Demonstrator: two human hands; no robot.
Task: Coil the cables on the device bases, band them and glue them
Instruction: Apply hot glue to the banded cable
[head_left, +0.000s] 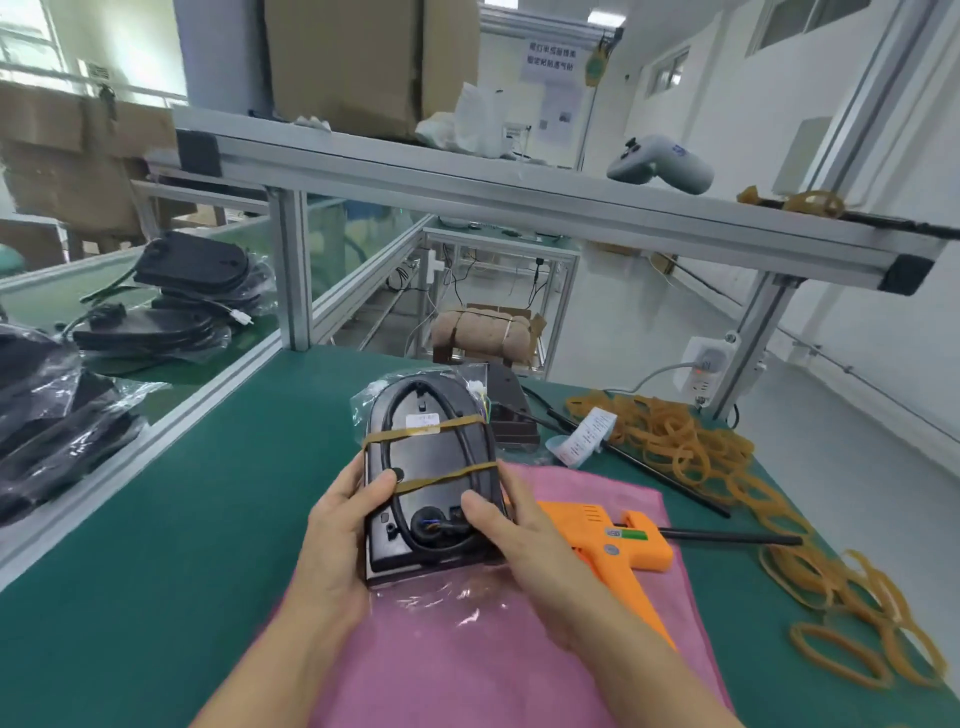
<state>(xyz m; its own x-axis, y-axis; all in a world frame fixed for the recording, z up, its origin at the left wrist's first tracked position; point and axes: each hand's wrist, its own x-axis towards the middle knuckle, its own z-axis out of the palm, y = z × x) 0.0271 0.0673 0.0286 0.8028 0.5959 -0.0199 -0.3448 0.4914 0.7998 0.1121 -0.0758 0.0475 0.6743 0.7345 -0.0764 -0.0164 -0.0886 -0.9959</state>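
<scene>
One head-worn wide-angle view looks forward and down from close above the counter (208, 493), the fingers (374, 488) central, the shelf (519, 192) beyond them.

The device base (431, 478) sits mid-tabletop (218, 493), held between the left hand (343, 525) and right hand (514, 535), above a cloth (597, 519). A cable (467, 441) lies coiled on it, under two bands (410, 435). The glue gun (613, 545) lies on the cloth, right of the base. Loose rubber bands (675, 447) spread further right. More bases (192, 291) are stacked far left. A shelf (467, 182) runs behind, overhead.
</scene>
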